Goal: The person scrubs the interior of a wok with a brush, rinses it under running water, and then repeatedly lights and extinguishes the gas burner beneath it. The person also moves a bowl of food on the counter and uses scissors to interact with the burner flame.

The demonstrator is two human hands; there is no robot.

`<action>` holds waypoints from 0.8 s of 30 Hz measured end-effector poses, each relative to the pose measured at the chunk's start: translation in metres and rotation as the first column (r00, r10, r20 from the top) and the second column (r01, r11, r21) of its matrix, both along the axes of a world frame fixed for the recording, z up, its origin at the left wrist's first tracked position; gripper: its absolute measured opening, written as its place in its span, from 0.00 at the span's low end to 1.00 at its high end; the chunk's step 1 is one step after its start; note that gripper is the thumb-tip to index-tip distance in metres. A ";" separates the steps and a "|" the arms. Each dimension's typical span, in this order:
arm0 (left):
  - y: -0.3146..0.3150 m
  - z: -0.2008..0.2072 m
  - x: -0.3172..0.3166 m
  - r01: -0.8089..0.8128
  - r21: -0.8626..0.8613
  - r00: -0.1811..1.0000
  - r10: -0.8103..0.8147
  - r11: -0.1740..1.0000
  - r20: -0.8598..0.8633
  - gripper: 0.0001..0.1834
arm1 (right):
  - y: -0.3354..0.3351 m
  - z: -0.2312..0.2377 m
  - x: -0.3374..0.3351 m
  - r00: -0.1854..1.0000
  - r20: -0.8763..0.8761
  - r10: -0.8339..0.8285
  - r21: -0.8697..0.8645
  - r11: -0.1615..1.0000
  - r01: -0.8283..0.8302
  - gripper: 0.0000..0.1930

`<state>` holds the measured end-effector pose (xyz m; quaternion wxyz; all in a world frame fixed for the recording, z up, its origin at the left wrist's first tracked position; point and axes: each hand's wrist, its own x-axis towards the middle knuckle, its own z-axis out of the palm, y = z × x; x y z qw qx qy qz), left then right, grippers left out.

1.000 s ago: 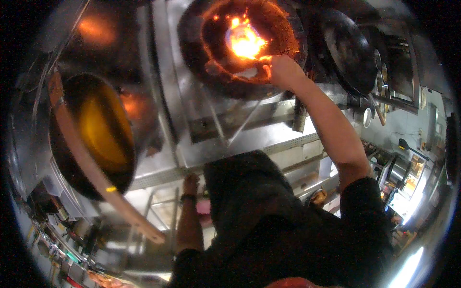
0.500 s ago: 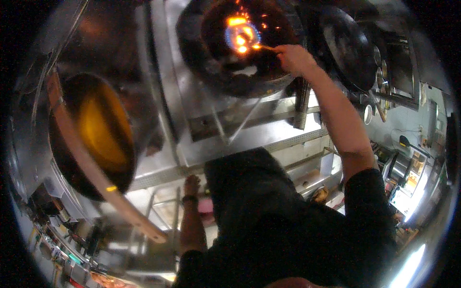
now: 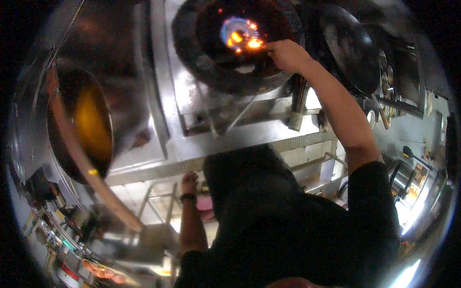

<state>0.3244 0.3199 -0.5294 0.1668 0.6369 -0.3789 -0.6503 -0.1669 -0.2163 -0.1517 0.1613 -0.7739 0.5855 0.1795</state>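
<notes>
My right hand (image 3: 289, 55) reaches over the dark round wok burner (image 3: 185, 53), its fingers closed on a thin stick (image 3: 267, 47). Most of the stick is hidden by the fingers. Bright orange flame (image 3: 254, 43) shows at its far end, and a ring of blue gas flame (image 3: 224, 31) burns in the middle of the burner. Low at my side hangs my left hand (image 3: 189, 182), a dark band at its wrist. Its fingers look curled with nothing visible in them, beside the stove's perforated front edge (image 3: 187, 165).
A large wok of yellow liquid (image 3: 91, 117) stands at the left, with a long wooden handle (image 3: 77, 149) slanting across it. To the burner's right rests a dark wok (image 3: 348, 48), with ladles (image 3: 385, 72) beyond it. Below the stove front is a metal rack (image 3: 161, 197).
My right hand has moved slightly left and closer to the flame, and less of the stick shows. Orange flame at the burner's middle has shrunk. My left hand stays low; the whole view has shifted a little.
</notes>
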 end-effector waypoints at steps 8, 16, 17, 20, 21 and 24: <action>0.043 0.023 -0.100 0.013 -0.049 0.981 -0.003 0.999 0.195 0.10 | -0.019 0.009 -0.027 0.997 0.069 0.047 -0.013 0.999 -0.047 0.18; 0.058 0.048 -0.165 0.632 -0.354 0.620 -0.175 0.690 0.765 0.15 | -0.029 0.002 -0.053 0.964 0.055 0.259 -0.115 0.961 -0.252 0.19; 0.059 0.049 -0.170 0.442 -0.262 0.748 -0.191 0.858 0.636 0.16 | -0.028 -0.006 -0.058 0.924 0.086 0.374 -0.178 0.918 -0.355 0.19; 0.035 0.078 -0.186 -0.132 0.132 0.966 0.098 0.982 0.240 0.18 | -0.013 -0.021 -0.041 0.894 0.012 0.448 -0.229 0.871 -0.434 0.21; 0.032 0.082 -0.191 -0.306 0.218 0.950 0.281 0.927 0.139 0.20 | -0.011 -0.024 -0.031 0.923 -0.012 0.385 -0.156 0.911 -0.382 0.22; 0.024 0.092 -0.193 -0.265 0.096 0.944 0.238 0.960 0.228 0.20 | -0.018 -0.039 -0.061 0.940 -0.002 0.342 -0.172 0.925 -0.337 0.22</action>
